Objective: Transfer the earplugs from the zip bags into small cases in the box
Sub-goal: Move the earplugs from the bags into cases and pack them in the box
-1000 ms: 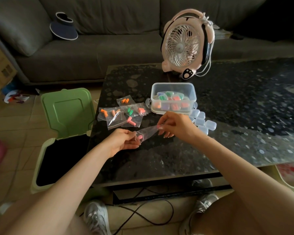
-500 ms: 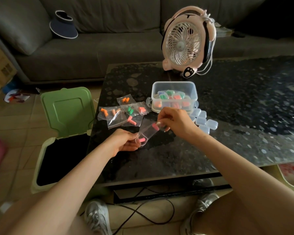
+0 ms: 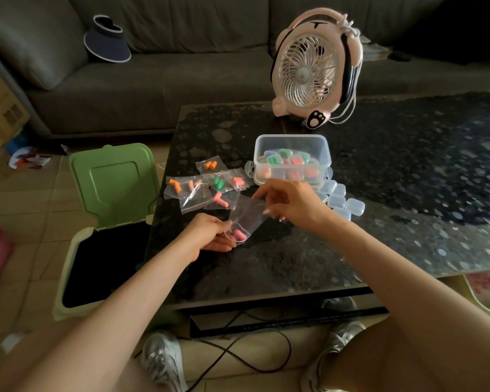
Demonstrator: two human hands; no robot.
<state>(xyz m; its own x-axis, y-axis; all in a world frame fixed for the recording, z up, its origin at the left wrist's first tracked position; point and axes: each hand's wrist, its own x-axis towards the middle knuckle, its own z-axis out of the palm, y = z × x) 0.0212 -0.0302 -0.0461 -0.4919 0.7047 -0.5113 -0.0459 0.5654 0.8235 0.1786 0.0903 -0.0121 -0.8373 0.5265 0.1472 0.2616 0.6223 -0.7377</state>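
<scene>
head view: my left hand (image 3: 210, 236) pinches the zip bag (image 3: 248, 212) low, right hand (image 3: 292, 202) pinches its mouth; the pink earplugs (image 3: 239, 234) have slid back down to the bottom, none out yet.

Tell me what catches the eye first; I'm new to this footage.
Over the table's near side, the left hand pinches the bottom of a clear zip bag holding pink earplugs, while the right hand holds its top. Just behind sits a clear box of coloured cases, and a pink fan stands at the far edge.
</scene>
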